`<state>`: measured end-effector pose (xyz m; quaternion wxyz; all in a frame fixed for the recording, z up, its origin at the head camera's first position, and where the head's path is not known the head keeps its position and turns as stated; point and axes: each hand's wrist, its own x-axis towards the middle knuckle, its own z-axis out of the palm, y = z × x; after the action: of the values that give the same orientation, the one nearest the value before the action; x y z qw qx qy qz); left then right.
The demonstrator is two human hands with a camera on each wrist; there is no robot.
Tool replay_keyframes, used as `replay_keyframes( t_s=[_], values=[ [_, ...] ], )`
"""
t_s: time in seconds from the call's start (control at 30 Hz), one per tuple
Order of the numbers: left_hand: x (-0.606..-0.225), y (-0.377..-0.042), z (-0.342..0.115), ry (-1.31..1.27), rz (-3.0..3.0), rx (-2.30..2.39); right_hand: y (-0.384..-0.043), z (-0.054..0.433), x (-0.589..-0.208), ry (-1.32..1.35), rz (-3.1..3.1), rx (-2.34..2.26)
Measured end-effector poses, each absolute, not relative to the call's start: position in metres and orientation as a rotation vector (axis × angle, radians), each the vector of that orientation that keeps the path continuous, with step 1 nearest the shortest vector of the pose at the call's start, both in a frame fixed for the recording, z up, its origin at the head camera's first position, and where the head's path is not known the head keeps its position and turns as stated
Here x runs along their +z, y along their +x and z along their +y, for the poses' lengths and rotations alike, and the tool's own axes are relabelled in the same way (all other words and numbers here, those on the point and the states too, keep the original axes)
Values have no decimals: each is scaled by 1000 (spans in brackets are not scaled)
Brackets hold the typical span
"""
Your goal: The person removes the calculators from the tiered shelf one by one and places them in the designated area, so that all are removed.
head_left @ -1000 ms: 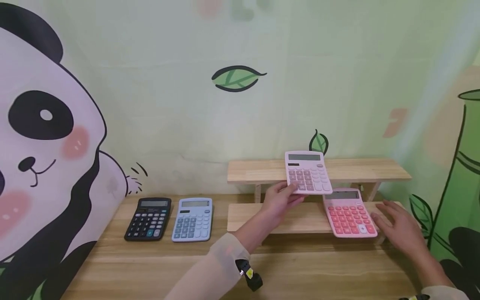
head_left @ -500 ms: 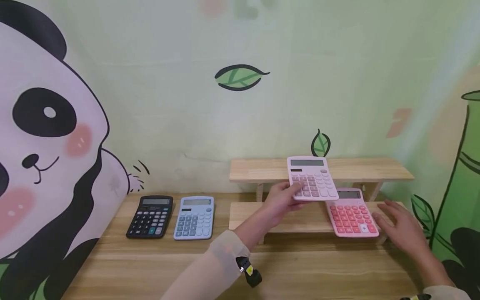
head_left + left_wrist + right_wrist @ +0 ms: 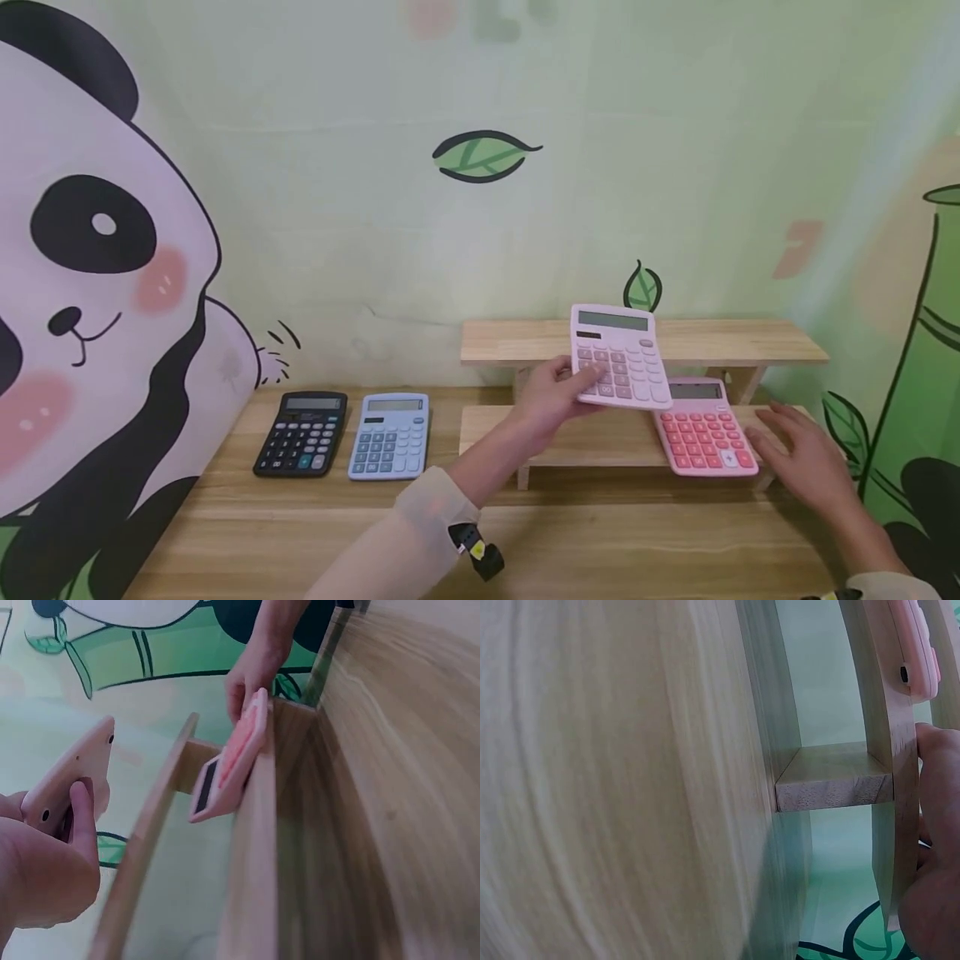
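Note:
A pale pink calculator [image 3: 618, 354] is in my left hand [image 3: 551, 398], thumb on its keys and fingers behind it. It tilts in front of the upper wooden shelf; its back [image 3: 84, 761] shows in the left wrist view. A second pink calculator [image 3: 705, 442] with coral keys leans on the lower shelf [image 3: 562, 437], its near edge overhanging the front. The pale one overlaps its top corner in the head view. My right hand [image 3: 810, 458] rests with relaxed fingers at the shelf's right end, beside the coral-keyed calculator, holding nothing. The right wrist view shows this hand [image 3: 941, 817] along the shelf edge.
A black calculator [image 3: 300, 435] and a light blue calculator [image 3: 390, 437] lie side by side on the wooden table [image 3: 337, 542], left of the two-step stand. The upper shelf [image 3: 510, 340] stands behind the lower one. A printed panda curtain [image 3: 337, 208] hangs behind everything.
Held by my left hand, the pale pink calculator has dipped slightly and turned a little clockwise. My right hand and the coral-keyed calculator stay in place on the shelf.

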<state>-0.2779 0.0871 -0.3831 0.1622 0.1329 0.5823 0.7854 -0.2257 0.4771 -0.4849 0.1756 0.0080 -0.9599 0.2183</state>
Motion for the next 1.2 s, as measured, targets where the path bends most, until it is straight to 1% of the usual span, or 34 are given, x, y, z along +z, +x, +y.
replay_keyframes(
  t_s=[0.23,0.4,0.53,0.9,1.03,1.2],
  values=[
    [-360,-263,44,606,1808,2101,-226,476,-484,34,-2704,598],
    [-352,-264,5,652,1982,2043,-227,474,-482,35,-2718,618],
    [-352,-271,-28,608,2114,1994,-225,474,-482,39,-2716,618],
    [-362,-277,-108,451,2172,1948,-224,474,-485,16,-2731,634],
    [-370,-279,-142,369,2245,1895,-223,474,-485,9,-2732,624],
    [-385,-281,-187,273,2199,1947,-223,476,-484,26,-2717,618]
  ],
)
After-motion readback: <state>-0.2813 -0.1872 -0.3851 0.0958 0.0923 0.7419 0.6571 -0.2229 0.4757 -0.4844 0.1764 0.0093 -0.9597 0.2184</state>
